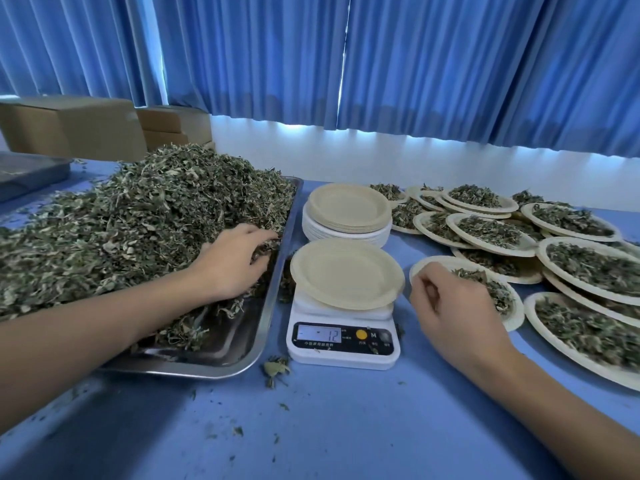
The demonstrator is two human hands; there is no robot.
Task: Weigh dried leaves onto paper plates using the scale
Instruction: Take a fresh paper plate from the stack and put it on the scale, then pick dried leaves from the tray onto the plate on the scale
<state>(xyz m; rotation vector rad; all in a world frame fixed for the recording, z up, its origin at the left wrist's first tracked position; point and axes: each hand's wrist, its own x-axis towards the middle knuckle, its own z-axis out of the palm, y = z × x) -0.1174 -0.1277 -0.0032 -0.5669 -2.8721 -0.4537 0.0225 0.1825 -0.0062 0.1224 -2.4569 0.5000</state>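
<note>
On the head view, many filled plates lay on the desk, and an empty plate sat on the scale. My left grip was clamped on dried leaves in the tray. My right grip was curled at the nearest filled plate; whether it held the plate, I couldn't tell. I judged much was left to weigh.

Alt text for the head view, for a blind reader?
An empty plate sits on the scale, which shows 12. The left hand grips leaves heaped on a tray; the right hand is at a filled plate beside the scale.
</note>
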